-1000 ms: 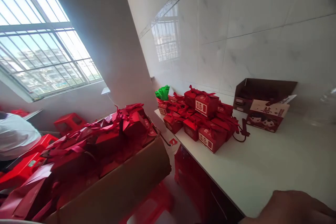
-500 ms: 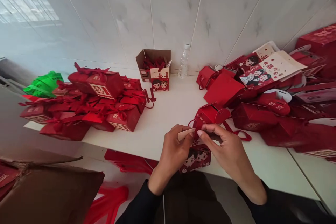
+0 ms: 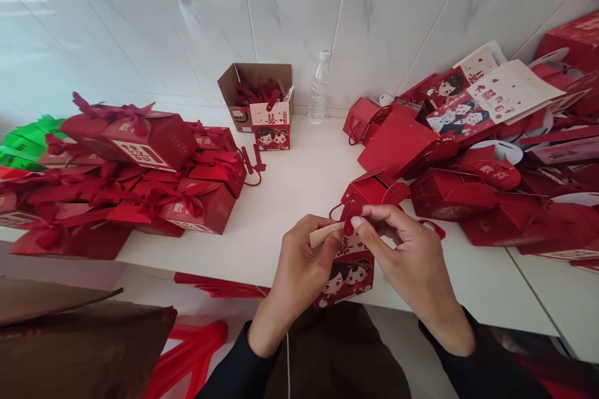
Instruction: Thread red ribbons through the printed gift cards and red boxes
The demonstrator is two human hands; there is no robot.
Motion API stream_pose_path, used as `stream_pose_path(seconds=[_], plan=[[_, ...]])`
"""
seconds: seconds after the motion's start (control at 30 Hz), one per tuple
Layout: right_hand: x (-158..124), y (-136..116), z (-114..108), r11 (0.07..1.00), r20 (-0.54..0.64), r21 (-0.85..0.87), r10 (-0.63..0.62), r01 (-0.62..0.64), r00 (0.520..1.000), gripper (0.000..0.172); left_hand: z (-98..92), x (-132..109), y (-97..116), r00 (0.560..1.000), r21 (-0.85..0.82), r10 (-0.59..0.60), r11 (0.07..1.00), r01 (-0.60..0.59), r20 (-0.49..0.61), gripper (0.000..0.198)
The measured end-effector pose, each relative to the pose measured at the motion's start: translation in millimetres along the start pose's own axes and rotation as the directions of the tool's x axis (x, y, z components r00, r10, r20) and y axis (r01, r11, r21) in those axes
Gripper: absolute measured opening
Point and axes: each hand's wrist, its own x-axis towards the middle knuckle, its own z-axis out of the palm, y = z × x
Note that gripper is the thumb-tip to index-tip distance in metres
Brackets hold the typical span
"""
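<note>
Near the table's front edge stands a red gift box (image 3: 349, 274) with two cartoon faces and a cream upper part. The fingers of my left hand (image 3: 306, 262) are closed on its cream top edge. My right hand (image 3: 407, 255) pinches a dark red strip (image 3: 349, 218) between thumb and fingers, against that top edge. How the strip joins the box is hidden by my fingertips. Just behind my hands sits a plain red box (image 3: 372, 190) with rounded top flaps and a thin red cord at its side.
Red boxes tied with ribbon (image 3: 150, 143) are piled at the left. An open cardboard box (image 3: 229, 96) holding red pieces stands by the wall, beside a clear bottle (image 3: 319, 90). Folded boxes and bags (image 3: 472, 181) crowd the right. A large carton (image 3: 79, 343) is at lower left.
The view has shifted, so the piles and bottle sit further left and higher. Both hands keep their grip, and more of the dark red strip shows between them.
</note>
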Motion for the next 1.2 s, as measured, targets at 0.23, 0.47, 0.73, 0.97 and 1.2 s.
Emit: stream_pose_path(seconds=[0.23, 0.47, 0.73, 0.97, 1.2], plan=[[4.1, -3.2, -2.0, 0.998, 0.064, -0.043, -0.053, 0.055, 0.997, 0.009, -0.1, 0.7, -1.1, 1.0, 0.011, 0.008, 1.0, -0.008, -0.008, 0.017], [1.9, -0.1, 4.0, 0.961, 0.016, -0.144, -0.235, 0.235, 0.972, 0.005, -0.6, 0.9, -2.3, 1.0, 0.014, -0.004, 1.0, 0.004, -0.006, 0.017], [2.0, 2.0, 3.7, 0.94, 0.041, -0.157, -0.3, 0.302, 0.953, 0.006, -1.2, 0.8, -2.4, 1.0, 0.018, -0.009, 1.0, 0.009, -0.001, 0.016], [2.1, 5.5, 2.2, 0.942, 0.079, -0.152, -0.29, 0.299, 0.954, 0.005, -1.7, 3.2, -4.2, 1.0, -0.001, -0.013, 1.0, 0.013, 0.0, 0.018], [5.8, 5.0, -1.0, 0.934, 0.144, -0.124, -0.316, 0.334, 0.938, 0.009, -3.1, 3.2, -5.1, 1.0, -0.008, -0.008, 1.0, 0.008, -0.004, 0.015]])
